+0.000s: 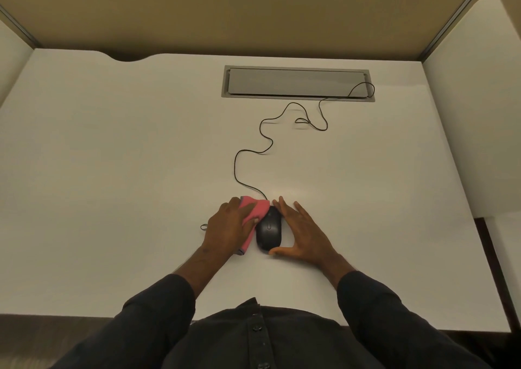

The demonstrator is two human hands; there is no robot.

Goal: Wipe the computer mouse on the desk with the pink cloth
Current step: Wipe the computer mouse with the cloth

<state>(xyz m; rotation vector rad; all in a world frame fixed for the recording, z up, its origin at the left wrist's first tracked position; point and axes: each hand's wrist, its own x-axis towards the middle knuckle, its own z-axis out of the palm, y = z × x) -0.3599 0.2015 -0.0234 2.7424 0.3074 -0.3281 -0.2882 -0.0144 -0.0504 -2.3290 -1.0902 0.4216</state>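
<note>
A black wired computer mouse lies on the white desk, near the front middle. My left hand holds the folded pink cloth and presses it against the mouse's left side. My right hand rests on the desk at the mouse's right side, fingers straight along its edge and thumb touching its near end.
The mouse's black cable winds back across the desk to a grey cable hatch at the far middle. A small dark loop lies just left of my left hand. Beige partition walls enclose the desk.
</note>
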